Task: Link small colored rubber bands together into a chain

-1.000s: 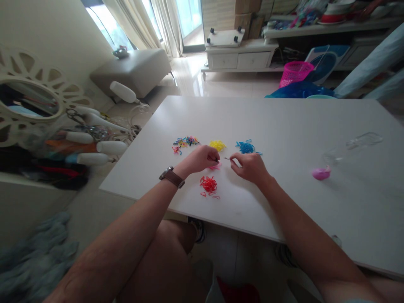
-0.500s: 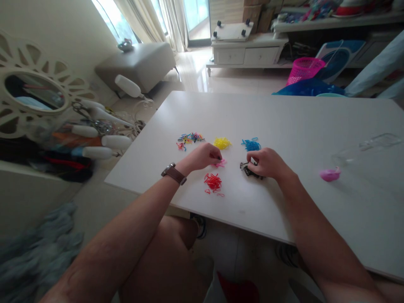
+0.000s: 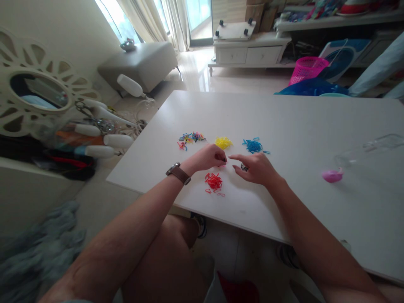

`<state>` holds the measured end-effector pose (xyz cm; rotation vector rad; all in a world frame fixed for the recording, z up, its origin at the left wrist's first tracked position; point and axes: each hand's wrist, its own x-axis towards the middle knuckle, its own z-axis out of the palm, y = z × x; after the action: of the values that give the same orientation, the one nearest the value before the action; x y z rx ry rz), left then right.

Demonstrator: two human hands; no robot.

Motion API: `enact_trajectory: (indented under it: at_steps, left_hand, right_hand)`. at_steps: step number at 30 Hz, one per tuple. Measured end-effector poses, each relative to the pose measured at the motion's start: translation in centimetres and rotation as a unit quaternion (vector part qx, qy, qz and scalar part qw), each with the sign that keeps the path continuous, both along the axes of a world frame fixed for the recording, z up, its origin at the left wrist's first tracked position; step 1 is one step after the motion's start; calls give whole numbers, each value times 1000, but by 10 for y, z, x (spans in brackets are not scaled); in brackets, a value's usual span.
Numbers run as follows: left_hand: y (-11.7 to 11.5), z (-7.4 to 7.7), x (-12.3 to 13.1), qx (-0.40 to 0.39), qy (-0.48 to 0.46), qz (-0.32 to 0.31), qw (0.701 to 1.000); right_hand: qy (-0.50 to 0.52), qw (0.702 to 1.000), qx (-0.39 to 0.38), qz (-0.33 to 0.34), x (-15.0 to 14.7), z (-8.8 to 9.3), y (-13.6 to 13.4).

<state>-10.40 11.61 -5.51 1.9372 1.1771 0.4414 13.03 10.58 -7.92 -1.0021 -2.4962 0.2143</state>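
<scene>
Small coloured rubber bands lie in piles on the white table (image 3: pixel 299 126). My left hand (image 3: pixel 210 158) is closed in a pinch just above the pink rubber bands, which it mostly covers; a dark bit shows at its fingertips, too small to name. To its right, my right hand (image 3: pixel 257 167) has thumb and index finger apart, pointing toward the left hand. Part of the black rubber bands (image 3: pixel 244 167) shows beneath it. Around the hands are the red rubber bands (image 3: pixel 213 182), the yellow rubber bands (image 3: pixel 223 143), the blue rubber bands (image 3: pixel 253 145) and a mixed-colour pile (image 3: pixel 194 136).
On the table's right side lie a pink object (image 3: pixel 332 175) and a clear, see-through container (image 3: pixel 350 158). White rounded pieces on a stand (image 3: pixel 118 141) are beyond the left edge. A pink basket (image 3: pixel 307 69) stands past the far edge.
My right hand has lifted off the black rubber bands and moved left toward my left hand, with its thumb and index finger spreading. My left hand stays pinched in nearly the same place.
</scene>
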Motion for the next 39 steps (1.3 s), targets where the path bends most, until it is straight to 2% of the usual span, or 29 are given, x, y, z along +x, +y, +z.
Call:
enact_trajectory:
  at_steps: [3,6,13,17,21,24,31,39]
  left_hand:
    - [-1,3,4,15,19,-12,1000]
    - [-1,5,7,21,25,-18,999]
    - [-1,5,11,-8,4,-22,1000]
    - [1,3,9,-15,-3,10,1000]
    - [0,4,6,13,9,36,999]
    - [0,3,4,27,13,36,999]
    - [2,-4,1,-4,-31,30,999]
    - [2,-3,3,-21,-56,25,998]
  right_hand:
    - [-13,999,8,30,-8,-1,-4]
    - [-14,999,16,31,-10,-4,-4]
    - [-30,999,16,-22,-9,-5,0]
    - [-16,998,17,-63,3,-2,7]
    - [-29,995,5,-97,18,-1,16]
    - [-61,994,-16,-94,22,0,19]
    - [-113,990,-56,-68,21,1,17]
    - [-79,995,-38,-51,14,1,11]
